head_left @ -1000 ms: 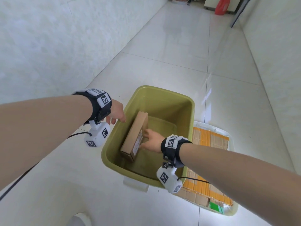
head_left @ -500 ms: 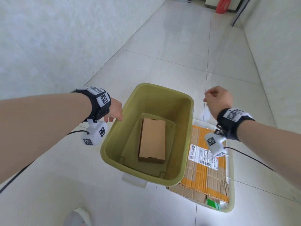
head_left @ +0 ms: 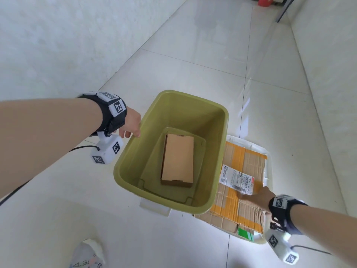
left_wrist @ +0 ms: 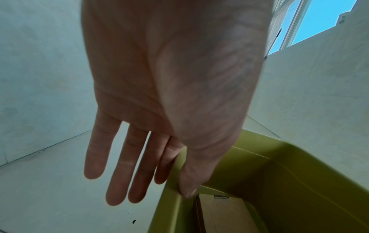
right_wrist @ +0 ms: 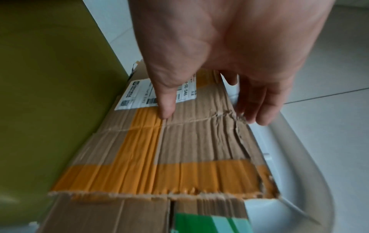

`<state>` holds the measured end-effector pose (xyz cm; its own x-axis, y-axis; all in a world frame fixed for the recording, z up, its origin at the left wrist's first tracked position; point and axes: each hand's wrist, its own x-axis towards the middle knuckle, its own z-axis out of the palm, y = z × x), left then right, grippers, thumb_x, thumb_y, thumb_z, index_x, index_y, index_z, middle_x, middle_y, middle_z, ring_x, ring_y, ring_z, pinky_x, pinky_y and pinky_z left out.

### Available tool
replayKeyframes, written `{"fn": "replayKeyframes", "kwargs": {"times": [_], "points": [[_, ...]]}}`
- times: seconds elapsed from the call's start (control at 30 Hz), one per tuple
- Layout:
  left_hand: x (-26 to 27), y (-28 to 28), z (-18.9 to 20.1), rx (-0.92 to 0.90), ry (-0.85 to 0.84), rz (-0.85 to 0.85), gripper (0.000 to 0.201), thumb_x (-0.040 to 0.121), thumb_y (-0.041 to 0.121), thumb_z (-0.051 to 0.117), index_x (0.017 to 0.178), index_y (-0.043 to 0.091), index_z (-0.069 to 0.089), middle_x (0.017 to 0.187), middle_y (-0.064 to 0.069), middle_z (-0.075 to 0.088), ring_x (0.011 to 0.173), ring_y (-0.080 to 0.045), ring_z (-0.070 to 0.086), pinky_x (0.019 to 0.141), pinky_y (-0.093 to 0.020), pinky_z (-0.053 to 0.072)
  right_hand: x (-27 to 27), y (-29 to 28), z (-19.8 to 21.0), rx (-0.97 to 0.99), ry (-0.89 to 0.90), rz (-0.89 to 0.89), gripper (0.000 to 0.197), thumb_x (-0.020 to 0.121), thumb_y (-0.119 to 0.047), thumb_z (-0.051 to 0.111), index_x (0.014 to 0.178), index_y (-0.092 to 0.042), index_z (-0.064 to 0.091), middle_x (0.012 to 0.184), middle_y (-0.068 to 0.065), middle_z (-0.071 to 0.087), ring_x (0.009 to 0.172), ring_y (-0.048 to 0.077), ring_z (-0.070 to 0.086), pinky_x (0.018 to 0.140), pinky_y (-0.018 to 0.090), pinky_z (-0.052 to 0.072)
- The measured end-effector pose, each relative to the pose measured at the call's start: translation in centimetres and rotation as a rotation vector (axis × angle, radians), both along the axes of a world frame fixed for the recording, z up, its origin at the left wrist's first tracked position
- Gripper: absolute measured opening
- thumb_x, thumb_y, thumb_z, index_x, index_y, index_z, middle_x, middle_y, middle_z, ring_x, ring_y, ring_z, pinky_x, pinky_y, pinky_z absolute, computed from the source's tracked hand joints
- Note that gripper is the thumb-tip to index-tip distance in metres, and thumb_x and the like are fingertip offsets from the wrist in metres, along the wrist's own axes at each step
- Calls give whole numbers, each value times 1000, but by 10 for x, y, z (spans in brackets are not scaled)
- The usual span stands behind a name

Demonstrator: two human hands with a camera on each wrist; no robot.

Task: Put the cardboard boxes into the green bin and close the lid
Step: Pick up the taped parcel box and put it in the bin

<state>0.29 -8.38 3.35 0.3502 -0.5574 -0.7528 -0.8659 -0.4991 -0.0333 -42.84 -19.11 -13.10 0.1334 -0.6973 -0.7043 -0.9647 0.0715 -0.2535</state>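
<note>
Sizing up, largest first:

Green bin: on the floor tiles, open at the top; smooth moulded plastic, likely slick but rigid. Rim is the natural hold.

Lid: white, lying flat on the floor just right of the bin, under the flattened cardboard; only its rim shows. Probably light, a bit flexible.

Flattened cardboard: corrugated, orange tape, shipping label, torn ragged right edge. Judged light and floppy; will likely bow if lifted by one corner. Best taken along a long edge, away from the tear.

Small box: lies flat on the bin's bottom. Looks stiff, light, clean-edged.

Green item: beneath the cardboard's near end; cannot tell what it is.

Right hand: fingers spread, nothing gripped yet. Thumb tip touches the cardboard's top by the label; fingers reach past the torn right edge, seemingly to go under it.

Left hand: fingers straight and relaxed, thumb inside the bin's left rim, fingers outside; steadying rather than clamping, by my reading.
</note>
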Motion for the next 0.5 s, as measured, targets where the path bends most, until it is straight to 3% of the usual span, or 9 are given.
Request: {"fn": "replayKeyframes", "kwargs": {"times": [0.07,0.1,0.17,0.23,0.3,0.33,0.4,0.5], "points": [[-3,-1,1,-5,-18,-4,27,96,28,55,89,4,64,84,-3,70,95,-25,72,62,-28,55,9,-6,0,-30,-13,-9,84,80,-46,84,148,-13,48,115,9,70,81,15,61,57,20,48],[-3,-1,0,-3,-20,-7,28,95,28,55,89,3,65,85,-3,72,94,-24,72,62,-28,55,14,-10,0,-28,8,-45,83,79,-48,84,143,-8,51,103,7,69,76,16,59,57,21,47],[1,0,-4,2,-5,12,30,95,28,56,98,0,67,94,-5,74,96,-23,73,74,-36,61,20,-17,3,-14,66,-130,87,72,-54,86,136,-3,56,83,3,61,77,20,62,59,25,50],[3,0,-7,-5,2,32,31,95,29,56,101,0,67,96,-5,73,97,-23,73,85,-41,60,19,-24,1,-5,64,-169,95,56,-61,90,127,-6,61,84,4,63,87,26,69,66,33,58],[3,1,-7,-12,8,38,33,95,30,55,104,-1,66,96,-4,72,98,-23,72,86,-41,60,15,-31,-7,-4,58,-186,96,39,-67,89,113,-12,61,86,6,67,85,27,69,70,37,60],[2,1,-6,-12,8,33,34,96,30,55,105,-1,67,96,-4,72,99,-23,72,85,-40,60,16,-30,-6,-8,46,-197,95,40,-66,89,113,-12,61,86,7,66,85,27,69,75,40,61],[0,2,-4,-10,-2,8,35,97,31,53,105,0,67,97,-4,72,100,-23,72,74,-35,60,19,-27,-2,-36,24,-214,87,61,-56,91,126,-7,60,86,6,64,89,29,66,81,41,60],[-1,4,-1,0,-4,0,33,97,31,53,102,1,67,96,-4,70,99,-23,72,55,-25,50,23,-24,0,-24,-26,-223,76,83,-48,80,141,-5,53,106,12,63,97,31,61,81,40,55]]}}
